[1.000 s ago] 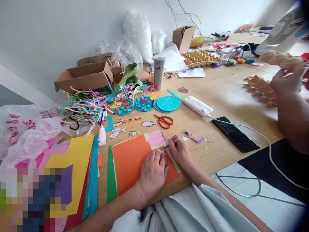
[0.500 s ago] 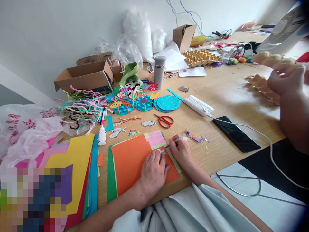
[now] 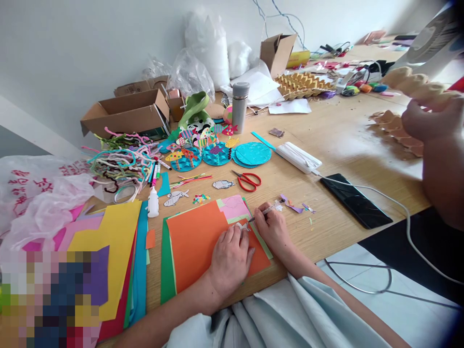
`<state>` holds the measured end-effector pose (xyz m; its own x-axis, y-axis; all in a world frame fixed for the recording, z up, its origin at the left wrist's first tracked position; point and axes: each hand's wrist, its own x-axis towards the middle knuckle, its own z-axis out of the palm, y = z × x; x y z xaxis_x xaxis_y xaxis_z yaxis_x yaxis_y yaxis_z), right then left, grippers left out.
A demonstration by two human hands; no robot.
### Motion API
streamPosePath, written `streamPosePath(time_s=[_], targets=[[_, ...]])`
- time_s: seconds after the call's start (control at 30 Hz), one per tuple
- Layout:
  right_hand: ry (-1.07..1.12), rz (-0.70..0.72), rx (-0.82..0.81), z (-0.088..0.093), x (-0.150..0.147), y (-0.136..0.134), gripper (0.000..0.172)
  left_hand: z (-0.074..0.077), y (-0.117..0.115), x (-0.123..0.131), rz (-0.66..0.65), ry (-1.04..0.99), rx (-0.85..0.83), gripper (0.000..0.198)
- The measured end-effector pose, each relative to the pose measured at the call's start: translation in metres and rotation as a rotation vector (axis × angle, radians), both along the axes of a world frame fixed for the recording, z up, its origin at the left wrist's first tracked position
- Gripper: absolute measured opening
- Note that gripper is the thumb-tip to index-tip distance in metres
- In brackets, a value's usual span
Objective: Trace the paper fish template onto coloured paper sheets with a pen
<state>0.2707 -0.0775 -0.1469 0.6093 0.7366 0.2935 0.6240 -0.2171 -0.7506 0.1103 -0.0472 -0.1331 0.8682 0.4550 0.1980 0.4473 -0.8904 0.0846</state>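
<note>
My left hand (image 3: 230, 258) lies flat on an orange paper sheet (image 3: 195, 241), fingers spread, pinning a small white paper shape (image 3: 242, 226) at its fingertips. My right hand (image 3: 271, 228) is closed on a thin pen (image 3: 266, 210), its tip touching the paper by that shape. A pink sheet (image 3: 234, 207) and green sheets lie under the orange one.
Red scissors (image 3: 248, 180), paper fish, blue paper discs (image 3: 253, 154), a glue bottle (image 3: 153, 202) and pipe cleaners (image 3: 121, 162) lie beyond. Coloured paper (image 3: 112, 241) is stacked at left. A black phone (image 3: 355, 200) with white cable lies right. Another person's hand (image 3: 429, 123) holds egg-carton pieces at far right.
My hands have stayed nearly still on the orange sheet. The other person's hand at the right has shifted slightly with the egg-carton piece.
</note>
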Motion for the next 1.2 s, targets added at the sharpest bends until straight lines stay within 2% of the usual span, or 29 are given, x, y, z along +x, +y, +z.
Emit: streamPosePath(time_s=[1.2], targets=[[-0.042,0.129,-0.009,0.0025,-0.0048,-0.0074,0.022,-0.0028,0.0009,-0.0007,0.0,0.006,0.011,0.039]])
